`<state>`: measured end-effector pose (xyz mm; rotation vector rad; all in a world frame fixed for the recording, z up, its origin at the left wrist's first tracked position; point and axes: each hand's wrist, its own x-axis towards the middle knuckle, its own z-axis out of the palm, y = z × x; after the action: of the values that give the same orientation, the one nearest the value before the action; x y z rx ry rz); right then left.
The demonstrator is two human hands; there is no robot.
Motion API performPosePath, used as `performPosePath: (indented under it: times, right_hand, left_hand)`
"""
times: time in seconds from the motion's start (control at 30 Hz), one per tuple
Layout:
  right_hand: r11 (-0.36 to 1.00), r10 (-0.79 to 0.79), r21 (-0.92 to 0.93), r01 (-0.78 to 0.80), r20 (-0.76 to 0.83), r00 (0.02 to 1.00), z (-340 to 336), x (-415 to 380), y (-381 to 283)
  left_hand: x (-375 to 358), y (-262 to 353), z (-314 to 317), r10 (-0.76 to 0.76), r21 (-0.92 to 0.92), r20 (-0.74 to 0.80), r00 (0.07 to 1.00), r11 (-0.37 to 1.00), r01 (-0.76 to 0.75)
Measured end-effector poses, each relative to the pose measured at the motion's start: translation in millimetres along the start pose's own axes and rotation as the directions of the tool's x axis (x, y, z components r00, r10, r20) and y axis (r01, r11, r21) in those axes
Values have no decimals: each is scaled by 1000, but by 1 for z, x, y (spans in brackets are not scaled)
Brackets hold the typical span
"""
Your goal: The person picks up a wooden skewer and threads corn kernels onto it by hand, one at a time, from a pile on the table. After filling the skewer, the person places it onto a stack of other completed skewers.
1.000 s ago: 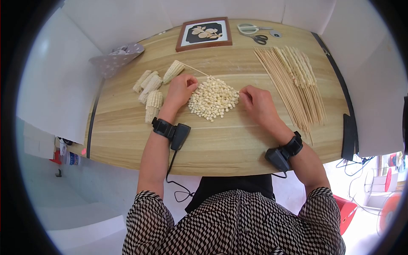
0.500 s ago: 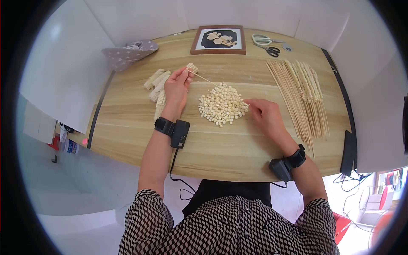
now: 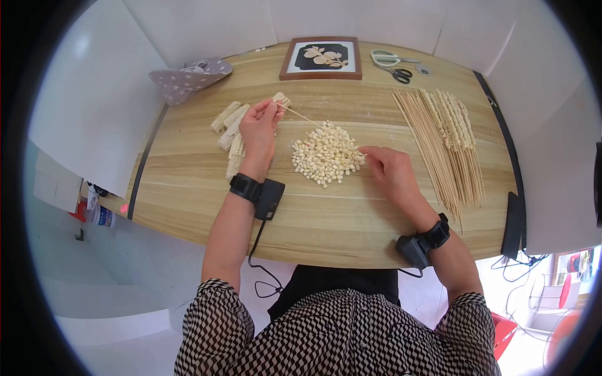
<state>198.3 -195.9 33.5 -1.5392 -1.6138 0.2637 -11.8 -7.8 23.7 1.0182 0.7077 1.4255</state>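
Observation:
My left hand (image 3: 259,122) pinches one end of a thin bamboo skewer (image 3: 302,117), which slants down to the right until its far end meets a heap of pale corn kernels (image 3: 326,155). At the right edge of that heap, my right hand (image 3: 392,169) has its thumb and forefinger closed together. A small pale spot shows at those fingertips, too small to make out. Stripped corn cobs (image 3: 236,153) lie just left of and partly behind my left hand. One more cob piece (image 3: 281,99) sits beyond its fingertips.
On the right lie bare skewers (image 3: 429,150) beside skewers threaded with kernels (image 3: 453,122). A framed picture (image 3: 321,59) stands at the back, with light-handled scissors (image 3: 385,58) and black scissors (image 3: 401,76) beside it. A starred grey cloth (image 3: 188,80) rests at the back left.
Both hands, the skewer and the heap stay almost where they were. The view shifts slightly, and the cable below my left wrist hangs a little differently.

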Motion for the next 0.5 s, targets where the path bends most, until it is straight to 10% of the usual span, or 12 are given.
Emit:
performPosePath:
  times: [0.5]
  right_hand:
    - [999, -8, 34, 8, 1, 1000, 0, -1, -5]
  left_hand:
    - [-3, 1, -1, -157, -72, 84, 984, 984, 163]
